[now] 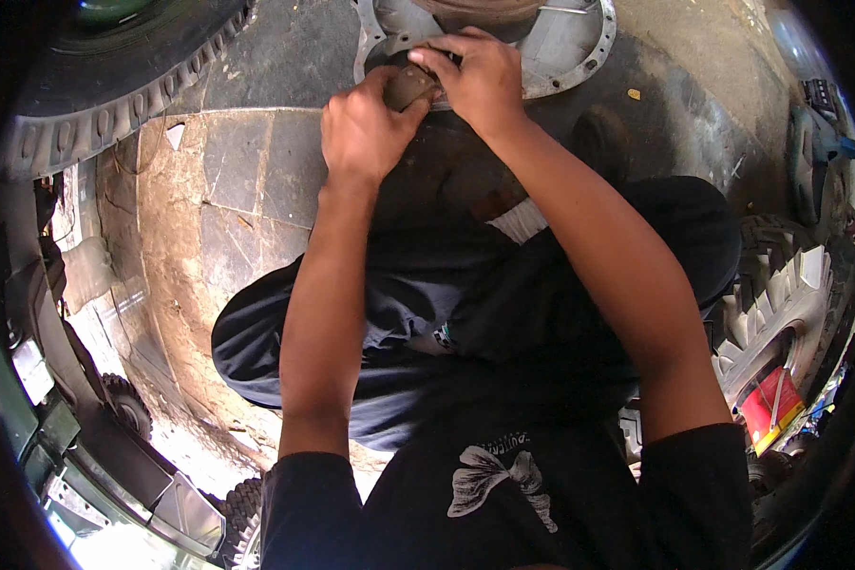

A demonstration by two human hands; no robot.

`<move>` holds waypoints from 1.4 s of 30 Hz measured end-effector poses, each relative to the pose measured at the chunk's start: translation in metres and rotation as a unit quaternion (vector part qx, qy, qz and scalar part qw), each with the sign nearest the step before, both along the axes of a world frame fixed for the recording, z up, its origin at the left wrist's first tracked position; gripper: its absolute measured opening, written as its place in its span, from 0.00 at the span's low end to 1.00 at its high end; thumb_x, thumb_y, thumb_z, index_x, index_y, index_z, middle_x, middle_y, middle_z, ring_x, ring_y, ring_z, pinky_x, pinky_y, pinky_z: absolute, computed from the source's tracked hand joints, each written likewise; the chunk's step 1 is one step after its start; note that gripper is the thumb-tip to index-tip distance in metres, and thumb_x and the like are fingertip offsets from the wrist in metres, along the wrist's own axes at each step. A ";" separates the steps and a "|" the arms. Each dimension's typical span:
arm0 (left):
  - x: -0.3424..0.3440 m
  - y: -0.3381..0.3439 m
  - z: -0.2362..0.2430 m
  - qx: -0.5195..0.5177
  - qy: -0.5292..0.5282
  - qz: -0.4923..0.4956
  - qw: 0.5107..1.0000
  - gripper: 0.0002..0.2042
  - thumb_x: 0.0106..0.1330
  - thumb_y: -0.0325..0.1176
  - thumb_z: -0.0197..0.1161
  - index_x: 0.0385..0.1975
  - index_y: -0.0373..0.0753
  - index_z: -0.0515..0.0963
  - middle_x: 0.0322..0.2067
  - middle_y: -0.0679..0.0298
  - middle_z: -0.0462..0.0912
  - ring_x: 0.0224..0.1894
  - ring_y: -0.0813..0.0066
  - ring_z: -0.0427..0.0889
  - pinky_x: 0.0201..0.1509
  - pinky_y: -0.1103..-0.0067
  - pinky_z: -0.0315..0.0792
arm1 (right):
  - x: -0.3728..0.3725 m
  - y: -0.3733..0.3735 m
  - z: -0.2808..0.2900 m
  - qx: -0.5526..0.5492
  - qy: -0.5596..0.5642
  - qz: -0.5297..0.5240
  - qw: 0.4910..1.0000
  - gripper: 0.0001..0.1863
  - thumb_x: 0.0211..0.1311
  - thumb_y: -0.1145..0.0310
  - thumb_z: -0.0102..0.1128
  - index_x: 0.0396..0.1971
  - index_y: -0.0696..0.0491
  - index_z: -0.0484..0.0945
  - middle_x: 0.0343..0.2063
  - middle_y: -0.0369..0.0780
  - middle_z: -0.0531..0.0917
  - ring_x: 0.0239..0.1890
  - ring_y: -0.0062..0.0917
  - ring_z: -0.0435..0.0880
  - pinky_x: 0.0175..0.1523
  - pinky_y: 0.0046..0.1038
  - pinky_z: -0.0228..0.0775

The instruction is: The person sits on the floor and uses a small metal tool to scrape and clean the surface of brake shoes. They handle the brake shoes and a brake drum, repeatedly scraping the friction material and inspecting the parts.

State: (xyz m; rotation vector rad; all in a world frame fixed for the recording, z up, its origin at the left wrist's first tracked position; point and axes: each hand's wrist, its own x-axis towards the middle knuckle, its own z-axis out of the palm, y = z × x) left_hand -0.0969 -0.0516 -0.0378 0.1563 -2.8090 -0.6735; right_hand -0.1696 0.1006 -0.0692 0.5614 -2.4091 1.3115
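A small grey-brown flat-sided piece (409,87) is between my two hands; its exact kind cannot be made out. My left hand (363,128) is closed on its left and near sides, thumb against the lower edge. Bent fingers of my right hand (480,81) close on its far right end, partly covering it. Just beyond, a round metal housing (594,68) with bolt holes along its flange lies on the floor, its far part cut off by the frame. The right hand overlaps the housing's near rim.
A large tyre (128,90) stands at the far left. Another tyre (779,304) is at the right, near a red and yellow package (771,407). My crossed legs (484,313) rest on the tiled floor (228,171). A white scrap (175,136) lies at left.
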 end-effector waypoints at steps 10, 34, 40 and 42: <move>0.000 0.002 0.006 0.011 -0.033 0.001 0.999 0.25 0.55 0.53 0.78 0.45 0.41 0.87 0.35 0.47 0.89 0.41 0.46 0.89 0.48 0.59 0.83 | -0.006 0.003 -0.016 -0.018 0.023 -0.018 0.999 0.14 0.59 0.53 0.74 0.34 0.48 0.92 0.28 0.42 0.88 0.32 0.41 0.87 0.39 0.39 0.79; 0.001 0.003 0.006 0.001 -0.031 0.005 0.999 0.24 0.54 0.51 0.78 0.45 0.41 0.87 0.33 0.46 0.89 0.39 0.44 0.89 0.46 0.58 0.82 | -0.002 0.007 -0.004 0.029 0.018 -0.021 0.999 0.14 0.59 0.52 0.75 0.36 0.47 0.93 0.27 0.44 0.88 0.30 0.40 0.87 0.37 0.37 0.78; 0.003 0.000 0.006 -0.001 -0.028 0.012 1.000 0.24 0.54 0.53 0.78 0.44 0.41 0.87 0.33 0.46 0.89 0.39 0.44 0.89 0.45 0.58 0.82 | 0.010 0.013 -0.003 0.015 -0.030 -0.022 0.999 0.17 0.61 0.48 0.72 0.36 0.48 0.92 0.30 0.43 0.89 0.32 0.40 0.88 0.40 0.38 0.79; 0.002 0.003 0.007 0.007 -0.031 0.010 0.999 0.24 0.54 0.53 0.78 0.44 0.42 0.87 0.34 0.46 0.89 0.38 0.45 0.89 0.45 0.58 0.82 | 0.007 0.014 -0.004 0.003 -0.031 -0.017 0.999 0.18 0.61 0.47 0.72 0.36 0.48 0.93 0.31 0.43 0.89 0.33 0.40 0.88 0.41 0.38 0.79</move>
